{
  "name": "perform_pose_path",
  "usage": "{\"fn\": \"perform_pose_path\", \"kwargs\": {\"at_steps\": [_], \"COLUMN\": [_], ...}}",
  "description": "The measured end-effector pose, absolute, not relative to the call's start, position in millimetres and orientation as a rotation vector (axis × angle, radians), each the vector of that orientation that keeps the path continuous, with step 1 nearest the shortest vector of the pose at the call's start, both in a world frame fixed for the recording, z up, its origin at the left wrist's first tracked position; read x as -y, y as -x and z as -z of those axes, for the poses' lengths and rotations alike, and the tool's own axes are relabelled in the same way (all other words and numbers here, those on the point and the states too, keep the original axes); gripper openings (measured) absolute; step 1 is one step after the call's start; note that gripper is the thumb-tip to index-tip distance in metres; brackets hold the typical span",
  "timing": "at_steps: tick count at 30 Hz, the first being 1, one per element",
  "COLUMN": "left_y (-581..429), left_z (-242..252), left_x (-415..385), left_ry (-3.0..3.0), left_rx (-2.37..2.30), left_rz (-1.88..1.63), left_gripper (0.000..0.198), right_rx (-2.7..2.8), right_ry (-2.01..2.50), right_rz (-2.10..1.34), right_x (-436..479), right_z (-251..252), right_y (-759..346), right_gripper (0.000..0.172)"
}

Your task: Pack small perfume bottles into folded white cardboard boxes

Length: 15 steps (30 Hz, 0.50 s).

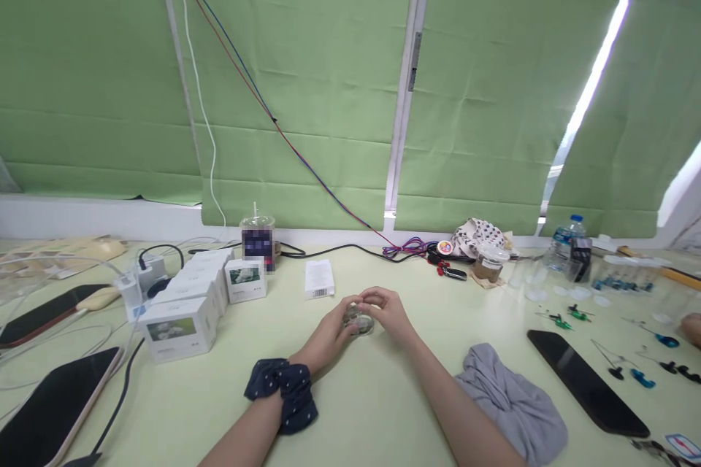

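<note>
Both my hands meet around a small clear round container [362, 322] near the middle of the table. My left hand [330, 332] wraps its left side, thumb toward the front. From the right, my right hand [388, 312] has its fingertips pinched at the top of the same container. What lies inside is too small to make out. A dark blue dotted scrunchie [285, 390] sits on my left wrist. Behind my hands, a flat white box [318, 279] with a barcode lies on the table [377, 401].
White boxes [180, 328] stand at left beside cables and phones [55, 405]. At right are a grey cloth [512, 401], a black phone [585, 379], small coloured wired parts [665, 340] and a water bottle [561, 244]. A lidded tub [490, 263] and a cup [258, 242] stand behind.
</note>
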State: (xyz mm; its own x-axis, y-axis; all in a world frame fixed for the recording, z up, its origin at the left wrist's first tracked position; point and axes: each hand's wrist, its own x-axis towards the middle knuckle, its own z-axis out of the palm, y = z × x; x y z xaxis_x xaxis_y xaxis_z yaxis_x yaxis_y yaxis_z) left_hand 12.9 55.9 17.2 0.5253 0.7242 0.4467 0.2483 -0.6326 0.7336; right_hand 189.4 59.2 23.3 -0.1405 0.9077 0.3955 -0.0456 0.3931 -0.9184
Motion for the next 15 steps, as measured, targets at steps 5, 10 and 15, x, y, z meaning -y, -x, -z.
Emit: {"fn": "perform_pose_path", "kwargs": {"at_steps": [5, 10, 15], "left_y": [-14, -12, -12], "left_z": [-20, -18, -15], "left_x": [-55, -56, -58], "left_ry": [-2.153, -2.152, -2.162], "left_rx": [-0.769, -0.846, -0.854], "left_rz": [-1.02, -1.005, -0.978], "left_gripper": [0.04, 0.037, 0.037], "right_rx": [1.582, 1.91, 2.379], "right_ry": [0.873, 1.238, 1.695], "right_rz": [-0.901, -0.676, -0.853], "right_x": [-61, -57, -53], "right_z": [-32, -54, -58], "right_y": [-197, -238, -277], "right_gripper": [0.026, 0.021, 0.06]}}
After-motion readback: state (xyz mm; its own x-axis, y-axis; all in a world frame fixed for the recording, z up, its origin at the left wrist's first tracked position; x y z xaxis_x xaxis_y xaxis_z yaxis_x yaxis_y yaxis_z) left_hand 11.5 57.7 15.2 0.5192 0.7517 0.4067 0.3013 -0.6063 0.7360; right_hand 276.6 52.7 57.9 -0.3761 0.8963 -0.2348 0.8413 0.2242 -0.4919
